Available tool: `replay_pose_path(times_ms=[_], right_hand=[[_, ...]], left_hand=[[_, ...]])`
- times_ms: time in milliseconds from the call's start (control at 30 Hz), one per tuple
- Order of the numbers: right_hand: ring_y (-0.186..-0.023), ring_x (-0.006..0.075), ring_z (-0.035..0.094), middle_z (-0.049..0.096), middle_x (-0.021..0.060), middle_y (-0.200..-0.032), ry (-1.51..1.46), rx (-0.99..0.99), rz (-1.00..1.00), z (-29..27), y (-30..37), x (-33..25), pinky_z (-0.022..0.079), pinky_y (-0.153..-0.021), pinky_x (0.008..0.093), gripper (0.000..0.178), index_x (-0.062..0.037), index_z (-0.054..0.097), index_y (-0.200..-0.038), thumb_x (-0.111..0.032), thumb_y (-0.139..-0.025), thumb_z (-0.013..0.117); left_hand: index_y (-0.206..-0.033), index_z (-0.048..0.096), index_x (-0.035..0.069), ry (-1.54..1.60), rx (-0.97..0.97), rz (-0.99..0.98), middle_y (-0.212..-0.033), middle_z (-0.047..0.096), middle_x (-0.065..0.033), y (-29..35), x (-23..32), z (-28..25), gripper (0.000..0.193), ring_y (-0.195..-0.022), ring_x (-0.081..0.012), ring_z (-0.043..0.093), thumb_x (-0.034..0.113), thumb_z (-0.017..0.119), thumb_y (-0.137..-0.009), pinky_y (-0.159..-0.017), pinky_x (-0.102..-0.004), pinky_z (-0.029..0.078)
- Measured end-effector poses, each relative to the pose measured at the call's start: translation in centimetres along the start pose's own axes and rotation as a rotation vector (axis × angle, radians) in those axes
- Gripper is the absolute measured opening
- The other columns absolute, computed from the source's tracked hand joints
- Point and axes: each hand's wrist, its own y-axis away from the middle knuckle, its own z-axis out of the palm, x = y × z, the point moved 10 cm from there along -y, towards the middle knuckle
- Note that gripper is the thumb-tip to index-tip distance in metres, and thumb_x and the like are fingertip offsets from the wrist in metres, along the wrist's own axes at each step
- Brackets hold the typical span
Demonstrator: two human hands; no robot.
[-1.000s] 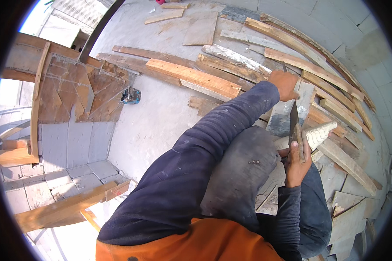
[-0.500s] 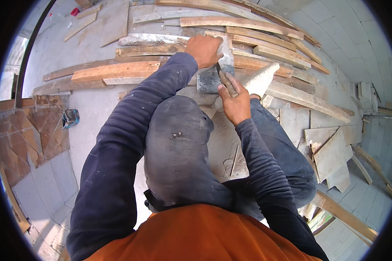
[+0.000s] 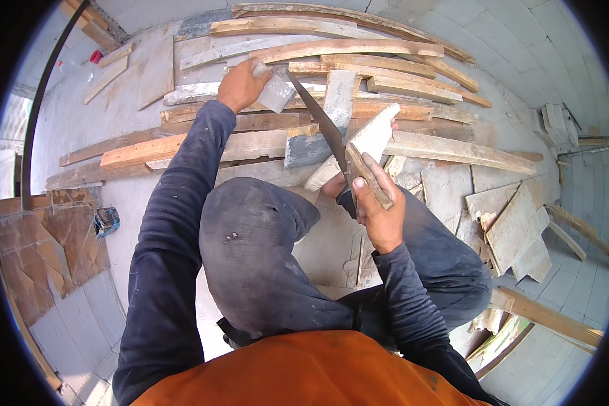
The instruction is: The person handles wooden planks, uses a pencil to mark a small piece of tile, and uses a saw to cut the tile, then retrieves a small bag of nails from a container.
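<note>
In my right hand (image 3: 379, 210) is a handsaw (image 3: 320, 120), gripped by its worn wooden handle. Its dark blade slants up and to the left, raised in front of a grey-faced board (image 3: 306, 150) that lies across the timber. My left hand (image 3: 242, 86) is closed on a small grey block (image 3: 276, 93), held above the planks to the left of the saw's tip. Part of the block is hidden by the fingers. Beside the board, just beyond the saw handle, is my foot in a pale slipper (image 3: 369, 139).
Long timber strips (image 3: 348, 47) lie spread across the floor ahead. Broken board sheets (image 3: 517, 230) are stacked at the right, near a block wall (image 3: 514, 47). To the left are a small blue-and-dark container (image 3: 107, 222) and brown sheets (image 3: 37, 247).
My left hand has moved left, away from the board, with the small grey block in it. The saw has come up off the board and its blade now shows at full length.
</note>
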Motion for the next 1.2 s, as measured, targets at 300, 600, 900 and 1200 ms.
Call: replay_pose_path(times_ms=[300, 600, 900, 1200], right_hand=[[-0.101, 0.0433, 0.073, 0.070, 0.0295, -0.117, 0.430, -0.064, -0.394, 4.2, 2.8, -1.3, 0.058, -0.086, 0.0444, 0.061, -0.0066, 0.047, -0.154, -0.020, -0.100, 0.069], [-0.098, 0.0236, 0.075, 0.075, 0.0222, -0.115, 0.104, -0.020, -0.628, 1.7, 5.2, -9.2, 0.056, -0.085, 0.0334, 0.053, 0.0015, 0.054, -0.148, -0.018, -0.100, 0.070], [-0.079, 0.0084, 0.060, 0.069, 0.0095, -0.095, -0.214, 0.286, -0.396, -8.0, 0.3, -13.0, 0.052, -0.075, 0.0243, 0.077, 0.0058, 0.048, -0.150, -0.034, -0.092, 0.081], [-0.072, 0.0062, 0.057, 0.068, 0.0085, -0.097, -0.106, 0.333, -0.380, -5.8, 4.3, -11.0, 0.046, -0.064, 0.0218, 0.080, 0.0056, 0.047, -0.145, -0.015, -0.080, 0.089]], left_hand=[[-0.116, 0.074, -0.001, 0.432, -0.550, 0.134, -0.104, 0.076, -0.0191, 10.0, 3.1, 11.0, 0.043, -0.095, -0.0299, 0.071, 0.037, 0.071, -0.096, -0.091, -0.0369, 0.053], [-0.116, 0.072, 0.002, 0.078, -0.027, 0.262, -0.105, 0.075, -0.0177, 8.8, 3.3, 4.1, 0.029, -0.094, -0.0362, 0.070, 0.022, 0.067, -0.096, -0.081, -0.0450, 0.055], [-0.109, 0.072, 0.012, -0.427, 0.434, 1.064, -0.099, 0.066, 0.0020, 16.4, 21.0, -8.7, 0.030, -0.087, -0.0184, 0.061, 0.013, 0.080, -0.081, -0.074, -0.0340, 0.047], [-0.112, 0.072, 0.010, -0.417, 0.468, 1.147, -0.107, 0.068, -0.0012, 20.5, 22.3, -11.9, 0.034, -0.095, -0.0212, 0.064, 0.011, 0.080, -0.079, -0.078, -0.0362, 0.049]])
